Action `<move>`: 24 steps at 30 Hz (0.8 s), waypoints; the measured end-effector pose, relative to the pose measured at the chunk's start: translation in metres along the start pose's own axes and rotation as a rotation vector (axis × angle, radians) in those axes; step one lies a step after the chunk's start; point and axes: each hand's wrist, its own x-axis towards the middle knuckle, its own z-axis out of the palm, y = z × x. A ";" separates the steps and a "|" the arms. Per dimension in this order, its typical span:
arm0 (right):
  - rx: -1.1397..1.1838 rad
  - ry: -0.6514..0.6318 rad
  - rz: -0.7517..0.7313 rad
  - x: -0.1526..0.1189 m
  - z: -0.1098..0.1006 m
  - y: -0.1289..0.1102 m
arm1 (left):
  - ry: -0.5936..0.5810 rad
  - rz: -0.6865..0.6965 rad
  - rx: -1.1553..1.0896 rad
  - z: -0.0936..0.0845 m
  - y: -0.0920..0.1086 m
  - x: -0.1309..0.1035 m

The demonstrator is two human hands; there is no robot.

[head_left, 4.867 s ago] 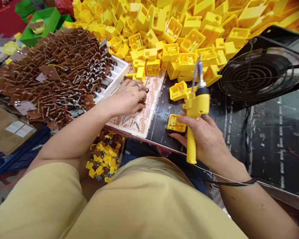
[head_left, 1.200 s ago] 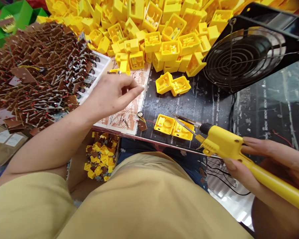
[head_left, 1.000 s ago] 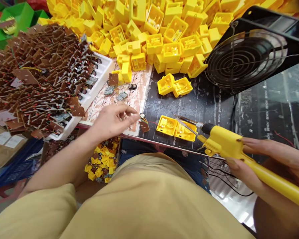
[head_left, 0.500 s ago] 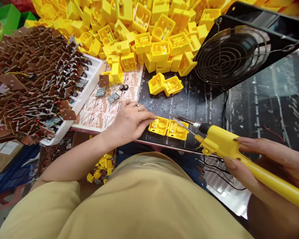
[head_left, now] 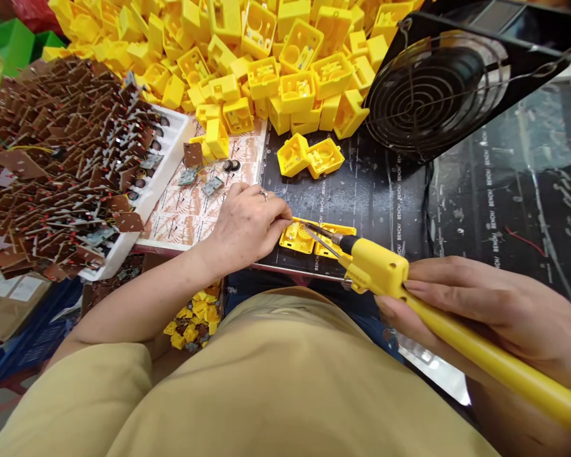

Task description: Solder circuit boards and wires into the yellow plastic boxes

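My left hand [head_left: 247,222] rests at the bench's front edge, its thumb and forefinger pinched at the left edge of an open yellow case [head_left: 297,236]; what they pinch is too small to make out. A second yellow case half [head_left: 335,240] lies directly to the right. My right hand [head_left: 476,304] is wrapped round a yellow soldering tool [head_left: 378,263] with a dark collar. The tool's metal tip and a thin feed tube reach over the two halves, the tip near the left half's round grille.
Two yellow cases [head_left: 309,155] sit further back, before a large yellow heap [head_left: 266,38]. A black fan [head_left: 428,101] stands back right. Brown circuit boards [head_left: 61,158] fill a white foam tray [head_left: 171,165] at left. Small boards [head_left: 212,185] and round black parts [head_left: 231,165] lie between.
My right hand has moved left with the soldering tool, bringing its tip from beyond the right half to over the left one. My left hand keeps its place at the case. The view has shifted slightly.
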 end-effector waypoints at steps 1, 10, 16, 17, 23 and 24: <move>-0.026 -0.031 -0.016 0.002 0.001 -0.002 | 0.000 0.004 0.005 0.000 0.000 0.000; -0.147 -0.127 -0.257 0.023 0.001 -0.010 | -0.022 0.032 0.018 -0.002 0.001 0.002; -0.131 -0.105 -0.186 0.016 -0.017 -0.005 | 0.007 0.057 0.044 0.000 0.002 0.001; -0.136 -0.125 -0.210 0.014 -0.018 -0.004 | 0.012 0.064 0.044 0.000 0.002 0.001; -0.055 -0.032 -0.123 0.011 -0.010 -0.004 | 0.001 0.070 0.057 -0.003 0.001 0.001; -0.037 -0.029 -0.128 0.011 -0.008 -0.003 | -0.007 0.067 0.058 -0.003 0.002 0.002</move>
